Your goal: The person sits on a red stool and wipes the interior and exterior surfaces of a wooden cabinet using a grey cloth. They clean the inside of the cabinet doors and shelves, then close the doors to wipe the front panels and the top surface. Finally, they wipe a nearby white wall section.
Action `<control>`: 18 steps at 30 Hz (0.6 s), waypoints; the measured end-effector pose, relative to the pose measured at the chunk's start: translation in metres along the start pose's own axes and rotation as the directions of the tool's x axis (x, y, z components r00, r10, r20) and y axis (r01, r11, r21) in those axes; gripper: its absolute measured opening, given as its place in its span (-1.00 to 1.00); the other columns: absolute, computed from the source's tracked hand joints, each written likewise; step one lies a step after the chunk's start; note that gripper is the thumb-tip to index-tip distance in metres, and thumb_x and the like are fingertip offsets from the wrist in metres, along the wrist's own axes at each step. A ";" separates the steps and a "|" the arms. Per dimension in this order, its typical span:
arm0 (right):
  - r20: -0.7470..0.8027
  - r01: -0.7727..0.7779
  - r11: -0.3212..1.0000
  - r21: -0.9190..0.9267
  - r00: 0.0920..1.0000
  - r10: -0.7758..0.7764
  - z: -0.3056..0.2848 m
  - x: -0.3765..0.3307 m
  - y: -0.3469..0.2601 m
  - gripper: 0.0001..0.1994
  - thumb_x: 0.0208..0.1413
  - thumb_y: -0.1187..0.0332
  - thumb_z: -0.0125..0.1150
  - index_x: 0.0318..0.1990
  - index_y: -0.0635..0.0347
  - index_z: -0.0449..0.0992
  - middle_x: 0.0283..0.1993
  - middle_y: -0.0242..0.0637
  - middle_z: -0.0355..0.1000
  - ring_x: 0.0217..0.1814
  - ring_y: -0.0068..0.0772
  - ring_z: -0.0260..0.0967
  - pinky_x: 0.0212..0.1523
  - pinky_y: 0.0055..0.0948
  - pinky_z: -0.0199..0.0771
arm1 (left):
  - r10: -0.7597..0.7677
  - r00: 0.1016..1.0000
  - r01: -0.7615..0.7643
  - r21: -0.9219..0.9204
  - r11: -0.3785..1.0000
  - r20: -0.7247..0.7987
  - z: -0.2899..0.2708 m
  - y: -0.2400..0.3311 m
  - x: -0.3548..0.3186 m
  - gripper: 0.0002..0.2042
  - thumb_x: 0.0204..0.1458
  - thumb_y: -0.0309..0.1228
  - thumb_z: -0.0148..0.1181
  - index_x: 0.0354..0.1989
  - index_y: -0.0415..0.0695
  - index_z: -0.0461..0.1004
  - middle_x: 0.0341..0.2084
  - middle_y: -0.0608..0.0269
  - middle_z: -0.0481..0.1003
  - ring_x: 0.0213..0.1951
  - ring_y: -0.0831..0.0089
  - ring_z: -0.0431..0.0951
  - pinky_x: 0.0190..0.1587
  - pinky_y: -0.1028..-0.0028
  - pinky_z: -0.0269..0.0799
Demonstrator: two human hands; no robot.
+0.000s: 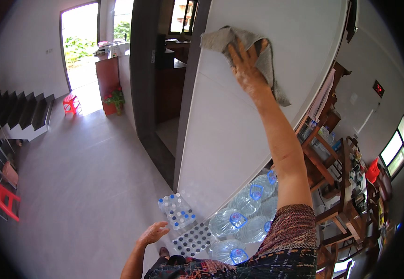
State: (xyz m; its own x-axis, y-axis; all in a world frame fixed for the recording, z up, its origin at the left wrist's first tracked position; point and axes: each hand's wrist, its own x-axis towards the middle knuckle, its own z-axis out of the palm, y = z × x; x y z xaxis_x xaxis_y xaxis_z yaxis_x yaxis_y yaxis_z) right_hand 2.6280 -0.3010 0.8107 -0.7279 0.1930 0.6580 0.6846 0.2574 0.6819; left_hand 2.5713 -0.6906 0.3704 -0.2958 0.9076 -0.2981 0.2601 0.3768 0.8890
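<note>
High on the white wall panel (239,125), my right hand (248,69) presses a grey cloth (274,88) flat against the surface. Its fingers are spread over the cloth, and one edge hangs down beside my wrist. My left hand (154,232) hangs low near my body, its fingers loosely extended with nothing in them. Just beyond it on the floor lies a pack of small bottles with blue, white and dark caps (176,210). A second pack with dark caps (191,241) is closer to me.
Several large water jugs with blue handles (232,221) stand along the wall's foot. Left of the panel is a dark-framed doorway (164,139). Wooden furniture (346,200) crowds the right side. A red stool (71,104), a potted plant (114,98) and dark stairs (18,111) are farther left.
</note>
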 end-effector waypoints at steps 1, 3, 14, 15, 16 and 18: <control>0.037 0.046 0.997 0.054 0.998 -0.048 0.001 -0.004 -0.011 -0.41 0.12 0.16 -0.06 0.30 0.00 -0.03 0.38 -0.23 -0.20 0.37 -0.02 -0.24 0.26 0.37 -0.63 | -0.005 1.000 0.005 0.008 1.000 0.008 -0.003 -0.005 0.002 -0.58 0.02 -0.18 0.11 0.01 -0.15 0.37 -0.04 0.03 0.40 -0.11 0.22 0.48 -0.04 0.37 0.35; 0.086 0.129 0.984 0.125 0.986 -0.140 0.014 -0.015 -0.034 -0.42 0.12 0.21 -0.08 0.30 0.02 -0.03 0.38 -0.22 -0.19 0.38 -0.02 -0.25 0.26 0.37 -0.62 | -0.013 1.000 0.012 0.016 1.000 0.022 -0.009 -0.011 0.005 -0.57 0.01 -0.17 0.11 0.01 -0.14 0.37 -0.04 0.03 0.40 -0.11 0.22 0.48 -0.03 0.37 0.35; 0.215 0.526 0.673 -0.521 0.843 -0.493 0.104 -0.114 -0.125 -0.49 0.18 0.15 -0.27 0.26 0.11 0.05 0.31 -0.24 -0.03 0.35 -0.14 -0.16 0.32 0.01 -0.25 | -0.058 0.998 0.059 -0.101 0.993 0.015 -0.043 -0.042 -0.011 -0.56 0.02 -0.18 0.12 0.03 -0.17 0.35 -0.07 0.02 0.42 -0.11 0.21 0.48 -0.06 0.34 0.38; 0.201 0.475 0.444 -0.760 0.821 -0.535 0.120 -0.114 -0.114 -0.50 0.17 0.18 -0.24 0.25 0.13 0.06 0.28 -0.19 0.02 0.32 -0.11 -0.07 0.30 0.04 -0.19 | -0.052 0.999 0.053 -0.131 0.990 0.012 -0.047 -0.049 -0.011 -0.56 0.02 -0.18 0.12 0.02 -0.18 0.35 -0.07 0.01 0.42 -0.11 0.21 0.48 -0.06 0.34 0.38; 0.203 0.523 0.678 -0.517 0.844 -0.496 0.085 -0.077 -0.115 -0.49 0.15 0.25 -0.16 0.26 0.13 0.06 0.20 -0.01 0.10 0.24 0.00 0.05 0.23 0.14 -0.06 | -0.093 0.995 0.086 -0.132 0.988 -0.046 -0.060 -0.064 -0.024 -0.56 0.02 -0.18 0.12 0.02 -0.18 0.35 -0.08 0.00 0.42 -0.12 0.21 0.48 -0.07 0.34 0.38; 0.168 0.338 0.922 -0.186 0.936 -0.310 0.044 -0.017 -0.090 -0.45 0.11 0.26 -0.06 0.27 0.09 0.05 0.18 0.02 0.14 0.22 0.05 0.08 0.21 0.21 -0.07 | -0.125 0.985 0.107 -0.143 0.984 -0.118 -0.072 -0.082 -0.034 -0.56 0.02 -0.18 0.12 0.02 -0.20 0.35 -0.09 -0.03 0.43 -0.13 0.21 0.49 -0.08 0.34 0.39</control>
State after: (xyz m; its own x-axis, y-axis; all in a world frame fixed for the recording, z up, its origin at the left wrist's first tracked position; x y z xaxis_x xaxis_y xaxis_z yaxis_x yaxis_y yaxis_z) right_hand 2.5774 -0.2861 0.7244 -0.8995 0.2601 0.3511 0.3921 0.1263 0.9112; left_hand 2.4936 -0.7653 0.3329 -0.4319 0.8254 -0.3636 0.0923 0.4415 0.8925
